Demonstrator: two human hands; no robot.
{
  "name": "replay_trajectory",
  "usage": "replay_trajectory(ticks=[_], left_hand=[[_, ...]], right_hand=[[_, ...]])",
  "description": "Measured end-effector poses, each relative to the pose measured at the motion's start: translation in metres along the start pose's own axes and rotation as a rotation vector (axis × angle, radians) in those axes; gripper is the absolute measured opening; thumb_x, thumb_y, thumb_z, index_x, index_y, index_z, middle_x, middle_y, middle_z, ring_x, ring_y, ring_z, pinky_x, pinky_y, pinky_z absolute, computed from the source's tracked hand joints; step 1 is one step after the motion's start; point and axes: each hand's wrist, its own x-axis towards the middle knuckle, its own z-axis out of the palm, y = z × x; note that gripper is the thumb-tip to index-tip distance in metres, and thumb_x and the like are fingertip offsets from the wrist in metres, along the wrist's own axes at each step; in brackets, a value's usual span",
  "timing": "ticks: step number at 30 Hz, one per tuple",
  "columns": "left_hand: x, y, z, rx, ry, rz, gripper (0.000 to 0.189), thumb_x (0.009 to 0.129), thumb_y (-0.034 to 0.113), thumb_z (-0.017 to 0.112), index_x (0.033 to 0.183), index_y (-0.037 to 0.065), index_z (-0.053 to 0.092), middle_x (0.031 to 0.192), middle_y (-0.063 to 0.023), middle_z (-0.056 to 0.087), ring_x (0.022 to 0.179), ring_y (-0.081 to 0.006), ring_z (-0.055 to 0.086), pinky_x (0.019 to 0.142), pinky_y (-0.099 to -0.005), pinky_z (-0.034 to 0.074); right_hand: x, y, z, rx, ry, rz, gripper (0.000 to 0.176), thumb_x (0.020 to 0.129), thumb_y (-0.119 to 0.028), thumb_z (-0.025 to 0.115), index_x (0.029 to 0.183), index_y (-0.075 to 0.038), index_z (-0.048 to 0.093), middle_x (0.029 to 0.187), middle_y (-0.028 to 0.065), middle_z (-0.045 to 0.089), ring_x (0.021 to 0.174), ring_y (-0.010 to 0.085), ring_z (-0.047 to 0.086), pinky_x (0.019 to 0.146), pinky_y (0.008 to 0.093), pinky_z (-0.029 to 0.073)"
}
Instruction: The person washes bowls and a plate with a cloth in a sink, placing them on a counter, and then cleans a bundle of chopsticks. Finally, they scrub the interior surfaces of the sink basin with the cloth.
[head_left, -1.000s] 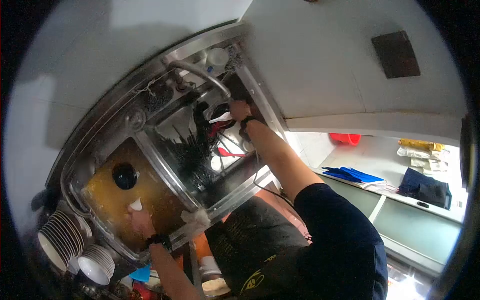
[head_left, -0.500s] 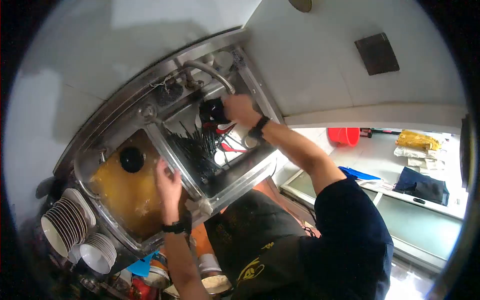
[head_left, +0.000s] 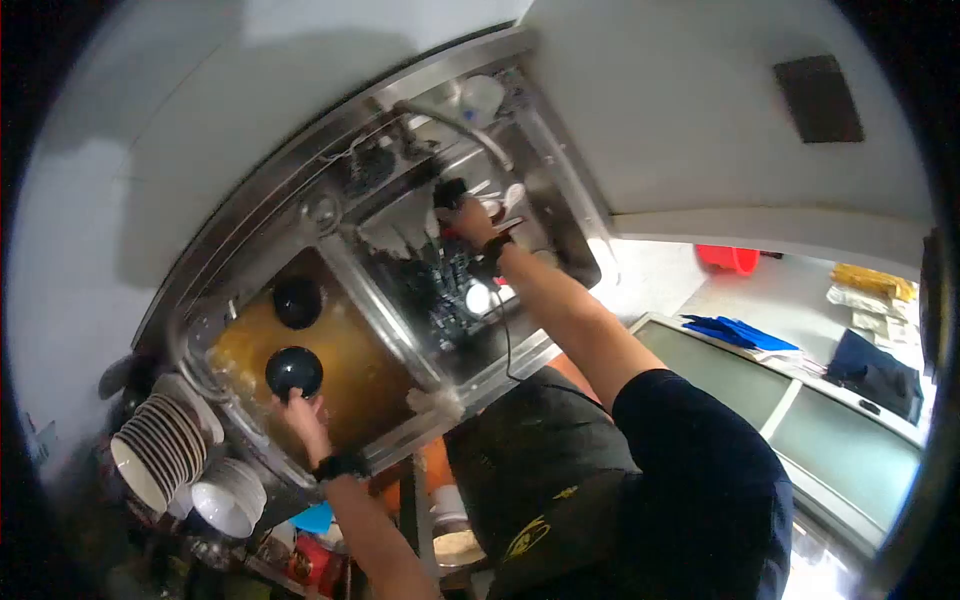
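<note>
**Second black bowl now in the left basin, held by the left hand**

Far left: a row of stacked pale plates [head_left: 155,455], with white bowls [head_left: 228,497] nested just beside it.

Left basin [head_left: 240,425]: murky yellow-brown liquid [head_left: 350,355]. Two black bowls here, near each other: the far bowl [head_left: 297,302], no hand on it, and the near bowl [head_left: 293,368]. Left hand [head_left: 303,412] grips the near bowl by its closest edge, thumb and fingers at the rim. Half a second ago this hand was empty by the divider [head_left: 372,315] and only one bowl showed in this basin. Reading: the bowls are gathering on this side, two here now.

Right basin [head_left: 565,240]: a heap of dark sticks [head_left: 432,285], wet and shiny; a white spoon [head_left: 514,195] and some red pieces beyond. Right hand [head_left: 472,218] reaches in, blurred, fingers at a dark object [head_left: 451,190]; cannot tell whether it is grasped or only touched. The hand now sits lower among the contents, away from the spout of the faucet [head_left: 465,128].

Far right: a red tub [head_left: 728,259] and blue material [head_left: 742,333] on a pale bench [head_left: 735,298].
</note>
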Motion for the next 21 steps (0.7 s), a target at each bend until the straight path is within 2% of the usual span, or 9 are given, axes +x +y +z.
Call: replay_trajectory(ticks=[5, 9, 12, 13, 14, 15, 17, 19, 21], left_hand=[[0.008, 0.014, -0.004, 0.199, 0.126, -0.151, 0.072, 0.087, 0.043, 0.072, 0.142, 0.005, 0.045, 0.135, -0.0215, 0.051, 0.116, -0.0358, 0.056, 0.062, -0.0396, 0.059], [-0.011, 0.016, 0.004, 0.471, 0.257, 0.125, 0.076, 0.087, 0.046, 0.070, 0.142, 0.001, 0.044, 0.134, -0.0226, 0.051, 0.116, -0.0339, 0.056, 0.068, -0.0432, 0.057], [0.011, -0.007, -0.007, 0.673, 0.227, 0.409, 0.073, 0.090, 0.044, 0.066, 0.144, 0.000, 0.041, 0.134, -0.0223, 0.050, 0.117, -0.0332, 0.055, 0.081, -0.0461, 0.054], [-0.010, 0.000, -0.002, 0.495, 0.123, 0.476, 0.071, 0.092, 0.042, 0.063, 0.144, 0.000, 0.040, 0.134, -0.0217, 0.050, 0.117, -0.0328, 0.055, 0.085, -0.0467, 0.053], [-0.035, 0.009, 0.007, 0.313, 0.014, 0.538, 0.069, 0.093, 0.041, 0.061, 0.145, 0.001, 0.039, 0.134, -0.0210, 0.049, 0.117, -0.0325, 0.054, 0.090, -0.0472, 0.051], [-0.081, 0.032, 0.017, 0.205, -0.102, 0.480, 0.067, 0.094, 0.039, 0.060, 0.146, 0.001, 0.038, 0.134, -0.0200, 0.049, 0.117, -0.0318, 0.054, 0.092, -0.0465, 0.051], [-0.172, 0.082, 0.037, -0.003, -0.344, 0.346, 0.064, 0.096, 0.034, 0.057, 0.147, 0.002, 0.035, 0.134, -0.0181, 0.048, 0.118, -0.0304, 0.054, 0.096, -0.0450, 0.049], [-0.179, 0.078, 0.040, -0.186, -0.557, 0.229, 0.061, 0.095, 0.037, 0.060, 0.141, 0.002, 0.042, 0.132, -0.0142, 0.051, 0.118, -0.0293, 0.055, 0.098, -0.0444, 0.048], [-0.179, 0.066, 0.038, -0.220, -0.639, 0.136, 0.055, 0.093, 0.037, 0.060, 0.135, 0.002, 0.048, 0.126, -0.0117, 0.055, 0.116, -0.0280, 0.056, 0.098, -0.0441, 0.048]], right_hand=[[0.014, 0.008, 0.019, 0.056, -0.020, -0.005, 0.047, 0.082, -0.043, 0.073, 0.097, 0.001, 0.070, 0.090, 0.0245, 0.070, 0.082, 0.0357, 0.068, 0.071, 0.0450, 0.052], [0.006, 0.007, 0.008, 0.626, -0.170, 0.099, 0.042, 0.090, -0.036, 0.071, 0.099, 0.004, 0.069, 0.078, 0.0087, 0.067, 0.069, 0.0172, 0.061, 0.065, 0.0348, 0.048], [-0.068, -0.094, -0.071, 0.779, -0.363, 0.174, 0.037, 0.092, -0.034, 0.069, 0.101, 0.002, 0.067, 0.075, 0.0043, 0.061, 0.074, 0.0139, 0.058, 0.064, 0.0321, 0.046], [-0.063, -0.062, -0.043, 0.400, -0.275, -0.245, 0.036, 0.094, -0.036, 0.066, 0.101, -0.001, 0.068, 0.076, 0.0046, 0.059, 0.077, 0.0147, 0.058, 0.065, 0.0328, 0.046], [-0.093, -0.107, -0.069, 0.424, -0.389, -0.063, 0.036, 0.094, -0.037, 0.064, 0.108, -0.005, 0.069, 0.082, 0.0080, 0.063, 0.081, 0.0211, 0.061, 0.071, 0.0354, 0.048], [-0.106, -0.113, -0.061, 0.295, -0.383, -0.321, 0.033, 0.093, -0.036, 0.066, 0.107, -0.007, 0.070, 0.088, 0.0121, 0.066, 0.083, 0.0251, 0.063, 0.075, 0.0379, 0.049], [-0.159, -0.163, -0.068, 0.321, -0.529, -0.369, 0.025, 0.088, -0.029, 0.069, 0.096, -0.005, 0.069, 0.087, 0.0173, 0.066, 0.085, 0.0318, 0.065, 0.073, 0.0434, 0.049], [-0.187, -0.161, -0.009, 0.122, -0.416, -0.855, 0.018, 0.083, -0.023, 0.068, 0.085, -0.005, 0.066, 0.082, 0.0157, 0.065, 0.082, 0.0372, 0.064, 0.071, 0.0472, 0.051], [-0.212, -0.166, 0.033, 0.003, -0.501, -1.072, 0.015, 0.080, -0.021, 0.068, 0.082, -0.006, 0.066, 0.082, 0.0144, 0.066, 0.082, 0.0371, 0.064, 0.071, 0.0473, 0.053]])
